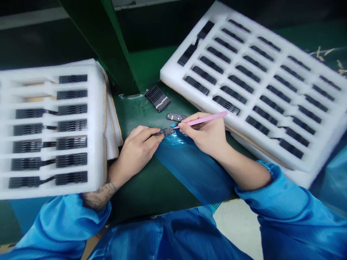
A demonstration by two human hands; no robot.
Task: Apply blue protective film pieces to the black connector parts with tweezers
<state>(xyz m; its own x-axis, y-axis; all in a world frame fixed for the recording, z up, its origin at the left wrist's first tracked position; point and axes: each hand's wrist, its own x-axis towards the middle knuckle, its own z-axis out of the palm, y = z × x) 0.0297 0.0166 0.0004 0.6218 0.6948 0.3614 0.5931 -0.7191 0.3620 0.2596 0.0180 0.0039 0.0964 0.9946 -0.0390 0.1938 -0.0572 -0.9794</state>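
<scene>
Pinching a small dark strip [166,131] between thumb and fingers of the left hand [138,146], and gripping a slim pink tool [210,118] in the right hand [210,134], holding its tip at the strip's end, just right of the left fingertips. Working over a blue sheet [199,173], close to a second strip [175,116] just beyond the right fingers and a ribbed black block [157,98] farther out.

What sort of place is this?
Probably an electronics assembly bench: a white foam tray with rows of dark parts, the pink slender tool in the right hand, and a small dark piece in the left hand.
</scene>
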